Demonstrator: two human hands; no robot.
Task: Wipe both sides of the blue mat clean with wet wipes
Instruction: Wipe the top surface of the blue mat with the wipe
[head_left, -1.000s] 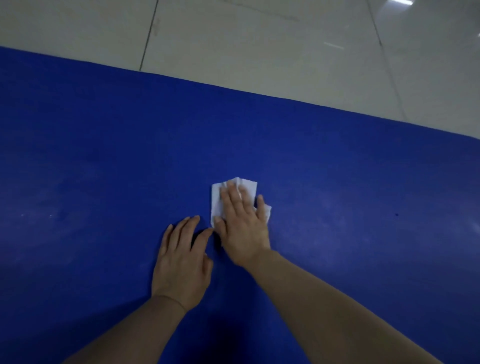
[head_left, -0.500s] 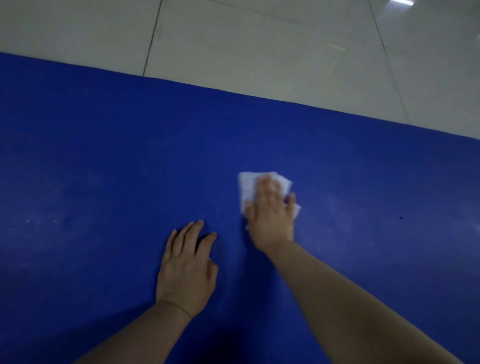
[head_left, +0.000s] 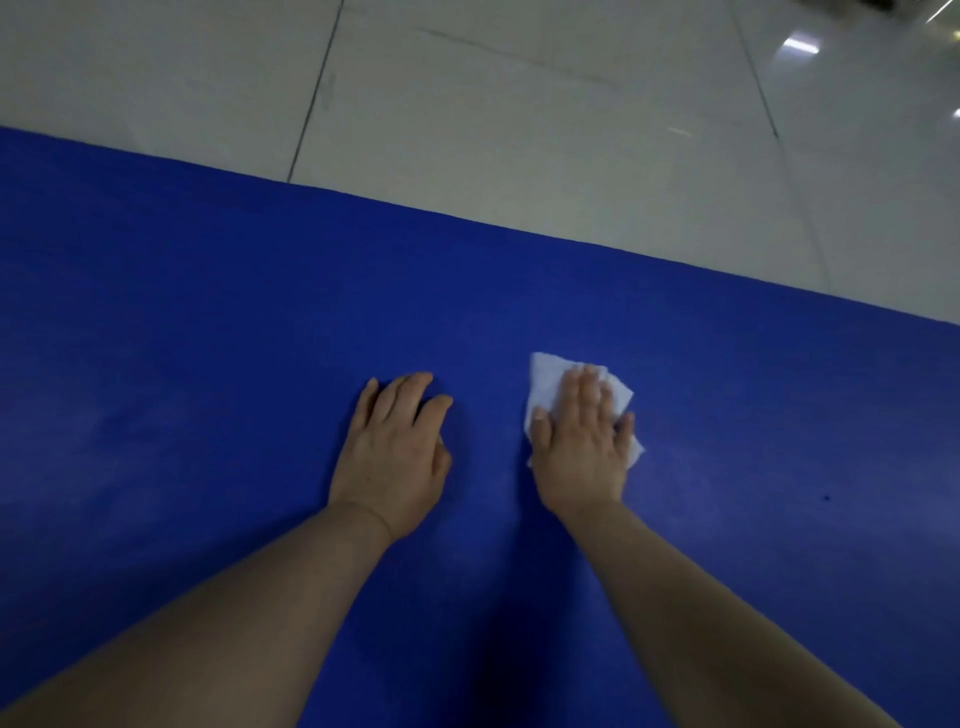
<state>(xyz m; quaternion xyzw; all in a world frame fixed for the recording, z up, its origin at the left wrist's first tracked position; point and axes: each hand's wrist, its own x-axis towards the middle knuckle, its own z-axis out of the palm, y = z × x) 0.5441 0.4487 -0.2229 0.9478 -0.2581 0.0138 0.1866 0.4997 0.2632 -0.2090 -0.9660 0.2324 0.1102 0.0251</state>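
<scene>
The blue mat (head_left: 208, 364) lies flat on the floor and fills most of the view. A white wet wipe (head_left: 548, 382) lies on the mat right of centre. My right hand (head_left: 582, 447) presses flat on the wipe, covering most of it, fingers pointing away from me. My left hand (head_left: 395, 452) rests palm down on the bare mat a short way to the left, fingers slightly curled, holding nothing.
The mat's far edge (head_left: 467, 221) runs diagonally across the view. Beyond it is a glossy pale tiled floor (head_left: 519, 104) with dark grout lines and light reflections. A small dark speck (head_left: 826, 498) sits on the mat at the right.
My right hand has slid the wipe to the right across the mat, away from my left hand. The left hand stays planted; the view has shifted so more floor shows.
</scene>
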